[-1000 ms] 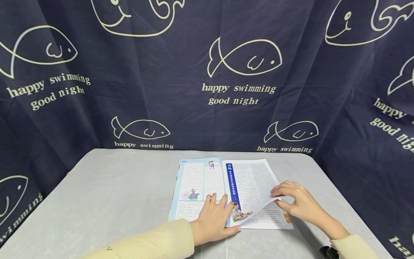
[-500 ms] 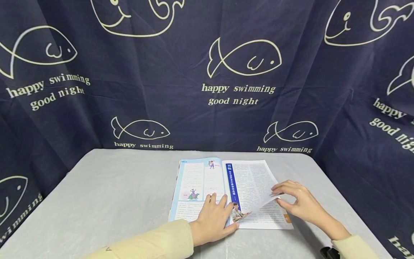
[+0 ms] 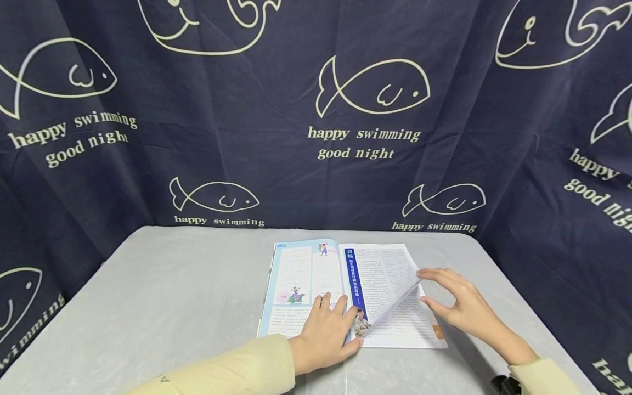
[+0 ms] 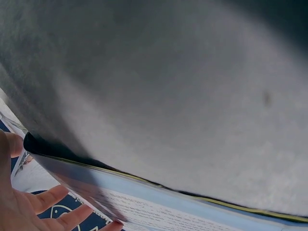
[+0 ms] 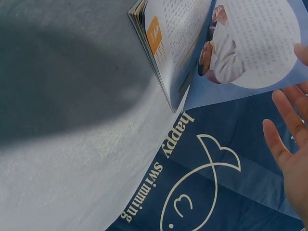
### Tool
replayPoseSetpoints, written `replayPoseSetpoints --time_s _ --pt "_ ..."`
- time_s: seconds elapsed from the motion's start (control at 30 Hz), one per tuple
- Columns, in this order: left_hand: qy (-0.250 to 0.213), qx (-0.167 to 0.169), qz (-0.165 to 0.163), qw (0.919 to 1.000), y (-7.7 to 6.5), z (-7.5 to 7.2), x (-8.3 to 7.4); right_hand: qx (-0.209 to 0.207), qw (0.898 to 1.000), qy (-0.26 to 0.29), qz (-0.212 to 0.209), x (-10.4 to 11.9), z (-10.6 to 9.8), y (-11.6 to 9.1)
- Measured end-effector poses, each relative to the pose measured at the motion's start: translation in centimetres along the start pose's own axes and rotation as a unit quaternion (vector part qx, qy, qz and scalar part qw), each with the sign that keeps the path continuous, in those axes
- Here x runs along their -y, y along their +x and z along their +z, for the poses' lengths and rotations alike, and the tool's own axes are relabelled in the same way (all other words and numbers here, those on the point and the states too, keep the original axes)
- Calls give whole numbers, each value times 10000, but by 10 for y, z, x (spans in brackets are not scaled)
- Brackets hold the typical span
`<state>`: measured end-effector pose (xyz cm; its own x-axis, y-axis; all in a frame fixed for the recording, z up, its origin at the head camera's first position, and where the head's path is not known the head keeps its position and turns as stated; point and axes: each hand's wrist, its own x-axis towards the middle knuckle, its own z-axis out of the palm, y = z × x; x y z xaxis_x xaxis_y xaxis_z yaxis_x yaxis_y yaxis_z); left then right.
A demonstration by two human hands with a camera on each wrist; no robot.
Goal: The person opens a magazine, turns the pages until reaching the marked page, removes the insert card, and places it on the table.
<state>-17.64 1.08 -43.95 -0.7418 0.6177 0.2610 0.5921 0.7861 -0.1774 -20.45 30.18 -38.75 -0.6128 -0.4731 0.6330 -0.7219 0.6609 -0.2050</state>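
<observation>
An open magazine (image 3: 291, 323) lies on the table with text and pictures on both sides of its spine. My left hand (image 3: 323, 334) rests with fingers spread over its lower middle, thumb by the near edge of the spine. On the right side, a page (image 3: 385, 280) is lifted at its near outer corner and curves up. My right hand (image 3: 461, 307) is at that raised edge, fingertips touching it, thumb spread apart below. In the right wrist view, the underside of the lifted page (image 5: 264, 48) shows a blue ground with a photo, close to the right fingers (image 5: 288, 110).
The grey-covered table (image 3: 187, 296) extends around the magazine. A dark blue curtain (image 3: 296, 181) printed with fish and lettering stands behind the table and along both sides. A dark wrist-worn item (image 3: 506, 384) sits at the right cuff.
My right fingertips have moved slightly up and away from the thumb. The lifted page corner has risen and folded further left, uncovering more of the page under it. My left hand stays nearly still.
</observation>
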Motion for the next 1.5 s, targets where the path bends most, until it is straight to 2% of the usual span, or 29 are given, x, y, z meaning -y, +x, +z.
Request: replayPoseSetpoints --time_s 0.23,0.47,0.83,1.03,1.27,1.5 --pt "-15 -49 -23 10000 -1 -1 1 -10 9998 147 119 0 -1 0" --pt "-131 -212 0 9997 -1 -3 4 -35 9997 43 -220 -1 3 -1" --pt "-159 -256 -54 9995 -3 -3 5 335 9988 -2 -359 -2 9 -8" --pt "-49 -629 -63 9980 -2 -1 6 590 9981 37 -159 1 13 -14" --pt "-91 -1157 -25 9932 -1 3 9 986 9951 -5 -125 3 16 -19" --pt "-190 -1251 56 9919 -1 1 9 1251 9920 42 -173 4 19 -24"
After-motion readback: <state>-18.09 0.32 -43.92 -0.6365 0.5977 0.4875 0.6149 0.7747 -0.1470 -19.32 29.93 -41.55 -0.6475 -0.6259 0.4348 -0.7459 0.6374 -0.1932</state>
